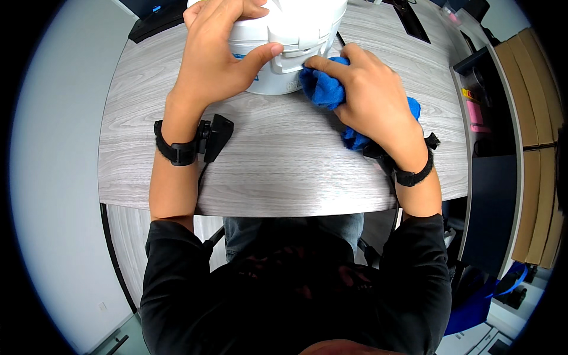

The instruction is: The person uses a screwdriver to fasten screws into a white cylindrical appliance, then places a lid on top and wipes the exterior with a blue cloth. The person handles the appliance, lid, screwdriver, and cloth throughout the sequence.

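Observation:
A round white lidded appliance, which looks like a rice cooker, stands at the far middle of the table, its top cut off by the picture edge. My left hand grips its left side, fingers curled over the lid and thumb along the front by the latch. In my right hand a blue cloth is bunched up, and a fold of it presses against the appliance's lower right front. More of the cloth hangs out below the palm. The left fingertips are only partly visible.
The grey wood-grain table curves towards me. Black strap-on devices sit on both wrists, with cables running down. On the right are a dark shelf unit and stacked cardboard boxes. A black object lies at the far left.

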`<action>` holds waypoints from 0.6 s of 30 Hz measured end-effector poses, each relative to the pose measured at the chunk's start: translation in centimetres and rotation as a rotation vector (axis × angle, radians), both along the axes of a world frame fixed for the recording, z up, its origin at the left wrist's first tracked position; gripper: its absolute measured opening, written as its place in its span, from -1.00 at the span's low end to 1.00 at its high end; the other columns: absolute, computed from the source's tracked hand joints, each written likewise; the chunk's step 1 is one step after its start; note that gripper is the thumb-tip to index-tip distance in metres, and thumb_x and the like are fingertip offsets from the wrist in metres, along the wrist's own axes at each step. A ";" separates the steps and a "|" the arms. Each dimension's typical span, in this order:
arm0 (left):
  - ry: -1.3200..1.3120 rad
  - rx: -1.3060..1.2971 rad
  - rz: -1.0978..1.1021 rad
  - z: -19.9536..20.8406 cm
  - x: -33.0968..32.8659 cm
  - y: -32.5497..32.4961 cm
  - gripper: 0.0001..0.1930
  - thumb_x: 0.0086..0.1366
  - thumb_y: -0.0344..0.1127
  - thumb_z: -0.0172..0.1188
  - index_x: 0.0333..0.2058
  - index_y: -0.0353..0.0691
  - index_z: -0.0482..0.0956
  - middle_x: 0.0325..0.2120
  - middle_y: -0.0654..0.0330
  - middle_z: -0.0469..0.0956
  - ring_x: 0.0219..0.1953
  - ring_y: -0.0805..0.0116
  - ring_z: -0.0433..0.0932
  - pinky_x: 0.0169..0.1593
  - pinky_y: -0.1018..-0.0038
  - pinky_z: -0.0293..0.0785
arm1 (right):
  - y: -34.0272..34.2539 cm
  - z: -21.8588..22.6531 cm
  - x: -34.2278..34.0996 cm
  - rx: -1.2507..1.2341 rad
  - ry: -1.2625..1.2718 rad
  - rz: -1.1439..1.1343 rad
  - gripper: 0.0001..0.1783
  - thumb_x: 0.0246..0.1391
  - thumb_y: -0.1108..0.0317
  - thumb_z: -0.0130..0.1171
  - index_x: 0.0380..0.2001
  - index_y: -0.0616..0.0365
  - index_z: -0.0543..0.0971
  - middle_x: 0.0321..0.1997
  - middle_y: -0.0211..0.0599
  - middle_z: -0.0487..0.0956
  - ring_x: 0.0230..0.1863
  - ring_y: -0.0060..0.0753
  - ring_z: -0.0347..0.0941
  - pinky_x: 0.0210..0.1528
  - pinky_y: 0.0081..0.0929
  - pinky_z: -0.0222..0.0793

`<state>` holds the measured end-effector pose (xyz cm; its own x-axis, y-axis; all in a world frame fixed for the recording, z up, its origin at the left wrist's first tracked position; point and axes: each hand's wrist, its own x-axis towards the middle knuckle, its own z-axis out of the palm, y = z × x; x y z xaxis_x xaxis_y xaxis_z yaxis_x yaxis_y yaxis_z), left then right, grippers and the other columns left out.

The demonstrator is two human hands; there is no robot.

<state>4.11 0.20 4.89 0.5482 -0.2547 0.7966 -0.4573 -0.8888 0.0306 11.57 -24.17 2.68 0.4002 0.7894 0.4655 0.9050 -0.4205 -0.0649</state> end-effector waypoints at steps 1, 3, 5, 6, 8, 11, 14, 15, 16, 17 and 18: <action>-0.003 -0.001 -0.001 0.0 0.0 0.0 -0.59 0.01 -0.28 0.53 -0.18 -0.22 0.59 -0.05 0.10 0.64 0.10 0.17 0.55 0.13 0.34 0.30 | -0.1 0.0 0.3 -0.003 0.019 0.000 -0.42 -0.20 0.54 0.33 -0.01 -0.16 0.68 -0.37 -0.28 0.49 -0.32 -0.20 0.54 -0.31 -0.35 0.55; 0.003 0.001 0.011 0.0 -0.1 -0.2 -0.57 0.00 -0.28 0.53 -0.16 -0.21 0.58 -0.04 0.12 0.63 0.10 0.18 0.54 0.15 0.32 0.25 | -0.1 0.0 0.3 0.009 0.047 0.016 -0.40 -0.23 0.55 0.33 0.00 -0.13 0.68 -0.36 -0.26 0.49 -0.33 -0.18 0.54 -0.33 -0.35 0.55; 0.018 0.008 0.039 0.1 -0.2 -0.4 -0.53 -0.01 -0.27 0.54 -0.12 -0.19 0.57 -0.02 0.14 0.61 0.10 0.19 0.52 0.17 0.30 0.20 | 0.1 -0.3 -0.1 0.040 0.062 0.044 -0.38 -0.25 0.57 0.33 0.01 -0.09 0.67 -0.36 -0.23 0.49 -0.33 -0.17 0.53 -0.36 -0.34 0.54; 0.030 0.015 0.062 0.1 -0.4 -0.5 -0.50 -0.02 -0.27 0.54 -0.09 -0.18 0.56 -0.01 0.16 0.60 0.11 0.20 0.50 0.18 0.29 0.17 | 0.3 -0.4 -0.4 0.042 0.081 0.070 -0.36 -0.27 0.57 0.32 0.02 -0.07 0.66 -0.36 -0.22 0.49 -0.34 -0.16 0.53 -0.37 -0.33 0.53; 0.044 0.021 0.082 0.1 -0.5 -0.8 -0.42 -0.05 -0.27 0.56 -0.02 -0.15 0.54 0.02 0.19 0.58 0.12 0.22 0.47 0.19 0.27 0.12 | 0.9 -0.8 -1.1 0.045 0.119 0.116 -0.34 -0.29 0.59 0.31 0.04 -0.03 0.65 -0.37 -0.19 0.49 -0.35 -0.15 0.53 -0.38 -0.31 0.51; 0.060 0.041 0.102 0.4 -0.9 -2.1 -0.28 -0.11 -0.27 0.58 0.10 -0.05 0.52 0.05 0.22 0.54 0.13 0.25 0.44 0.19 0.25 0.09 | 1.2 -1.6 -1.2 0.099 0.141 0.139 -0.32 -0.30 0.60 0.29 0.04 -0.01 0.64 -0.38 -0.18 0.47 -0.37 -0.14 0.51 -0.41 -0.32 0.49; 0.075 0.089 0.180 0.6 -1.2 -3.2 -0.20 -0.15 -0.29 0.59 0.17 0.11 0.52 0.03 0.22 0.52 0.13 0.24 0.41 0.18 0.22 0.09 | 0.6 -0.5 -0.9 0.027 0.099 0.096 -0.35 -0.25 0.59 0.30 0.04 -0.07 0.65 -0.37 -0.21 0.48 -0.34 -0.16 0.51 -0.36 -0.30 0.50; 0.066 0.097 0.211 0.2 -1.1 -3.1 -0.19 -0.16 -0.30 0.59 0.17 0.17 0.53 0.02 0.22 0.52 0.12 0.24 0.41 0.18 0.21 0.08 | 0.5 -0.2 -0.9 0.013 0.058 0.074 -0.37 -0.23 0.58 0.30 0.04 -0.09 0.65 -0.37 -0.22 0.48 -0.32 -0.16 0.51 -0.34 -0.30 0.51; 0.057 0.104 0.239 -0.1 -1.0 -3.1 -0.18 -0.17 -0.31 0.58 0.18 0.22 0.53 0.01 0.22 0.51 0.12 0.23 0.40 0.18 0.20 0.08 | 0.3 0.1 -0.8 -0.001 0.018 0.049 -0.38 -0.21 0.57 0.30 0.03 -0.11 0.66 -0.36 -0.23 0.48 -0.31 -0.17 0.52 -0.32 -0.29 0.51; 0.051 0.101 0.226 -0.2 -0.9 -2.9 -0.18 -0.17 -0.33 0.58 0.17 0.24 0.54 -0.01 0.22 0.51 0.12 0.23 0.40 0.18 0.20 0.08 | 0.1 0.3 -0.7 -0.020 0.025 -0.001 -0.44 -0.15 0.55 0.30 0.00 -0.15 0.68 -0.36 -0.26 0.49 -0.29 -0.20 0.53 -0.26 -0.27 0.51; 0.045 0.098 0.215 -0.3 -0.8 -2.8 -0.19 -0.17 -0.34 0.57 0.17 0.25 0.55 -0.02 0.22 0.51 0.12 0.23 0.40 0.18 0.19 0.07 | -0.1 0.3 -0.5 -0.023 -0.008 -0.019 -0.45 -0.15 0.55 0.30 -0.01 -0.15 0.68 -0.36 -0.26 0.49 -0.28 -0.20 0.53 -0.26 -0.27 0.51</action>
